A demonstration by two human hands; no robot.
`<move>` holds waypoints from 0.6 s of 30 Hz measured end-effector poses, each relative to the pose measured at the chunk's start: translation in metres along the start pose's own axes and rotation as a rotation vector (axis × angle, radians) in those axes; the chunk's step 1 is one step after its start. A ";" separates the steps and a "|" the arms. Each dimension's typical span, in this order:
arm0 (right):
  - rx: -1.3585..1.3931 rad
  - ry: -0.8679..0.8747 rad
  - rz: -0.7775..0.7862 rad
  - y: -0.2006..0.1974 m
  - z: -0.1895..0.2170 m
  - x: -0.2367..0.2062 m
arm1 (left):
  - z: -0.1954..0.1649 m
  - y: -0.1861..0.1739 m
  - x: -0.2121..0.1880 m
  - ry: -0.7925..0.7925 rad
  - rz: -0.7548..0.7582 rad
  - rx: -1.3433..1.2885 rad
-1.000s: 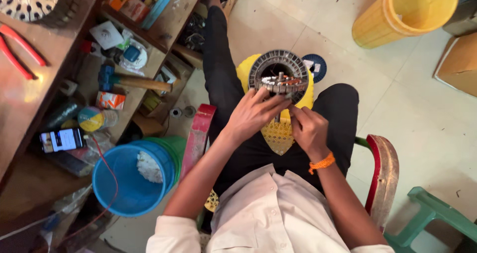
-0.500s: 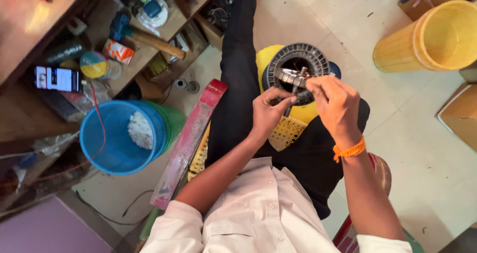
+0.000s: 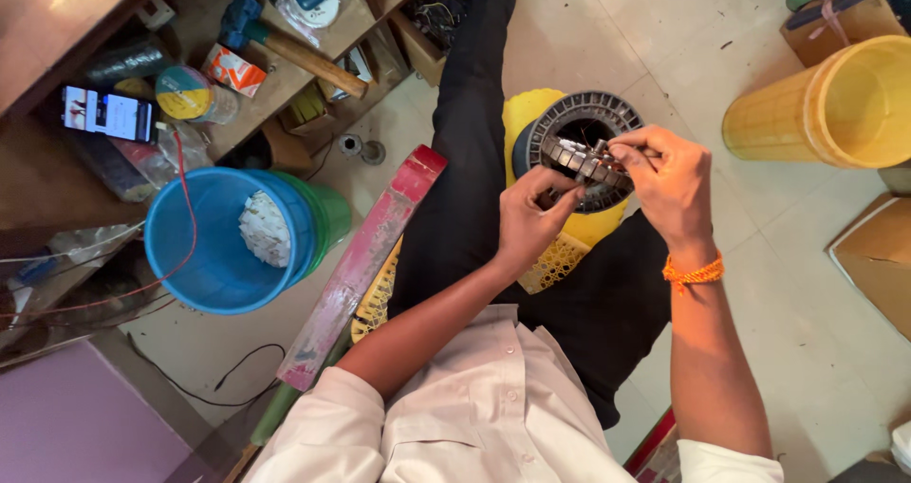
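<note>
While both my hands pinch the small metal stator core (image 3: 586,163) over the grey ribbed spool (image 3: 579,146), the risk I judge greatest is a slip — the core is held only at its ends, and if either pinch loosens it would likely drop into the open middle of the spool or roll off my lap to the floor. My right hand (image 3: 669,184) has thumb and fingertips closed on the core's far end, just above the spool's rim; my left hand (image 3: 529,222) closes on the near end from below, fingers curled up against it. Whether a wire runs between them I cannot tell. A snag on the spool's ribs could also jerk the piece sideways, I'd guess. Both wrists are bent inward toward the spool, forearms angling up from my body, the right one wearing an orange thread band (image 3: 694,273). Beneath the spool sits a yellow stool (image 3: 531,118); well to the spool's left stands a blue bucket (image 3: 204,246).
</note>
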State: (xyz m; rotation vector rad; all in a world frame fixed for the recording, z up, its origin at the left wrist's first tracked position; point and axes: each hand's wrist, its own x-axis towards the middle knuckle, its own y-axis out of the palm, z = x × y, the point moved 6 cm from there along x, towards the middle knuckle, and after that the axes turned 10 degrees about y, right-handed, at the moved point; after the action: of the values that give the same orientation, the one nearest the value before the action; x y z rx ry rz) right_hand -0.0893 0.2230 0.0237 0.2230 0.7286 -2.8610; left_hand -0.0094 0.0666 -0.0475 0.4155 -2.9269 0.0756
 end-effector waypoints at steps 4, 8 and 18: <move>0.013 0.038 0.060 0.005 -0.003 0.008 | -0.003 0.008 0.004 0.018 -0.033 0.013; -0.027 0.026 0.052 0.001 -0.006 0.014 | -0.007 0.011 0.005 0.069 -0.050 0.055; -0.333 0.049 -0.179 -0.009 -0.046 0.037 | -0.040 -0.006 0.007 0.366 0.033 0.442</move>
State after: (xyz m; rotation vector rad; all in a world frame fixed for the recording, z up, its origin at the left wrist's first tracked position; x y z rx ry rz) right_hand -0.1225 0.2485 -0.0188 0.1882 1.2759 -2.8439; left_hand -0.0077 0.0615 -0.0067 0.3663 -2.5382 0.7300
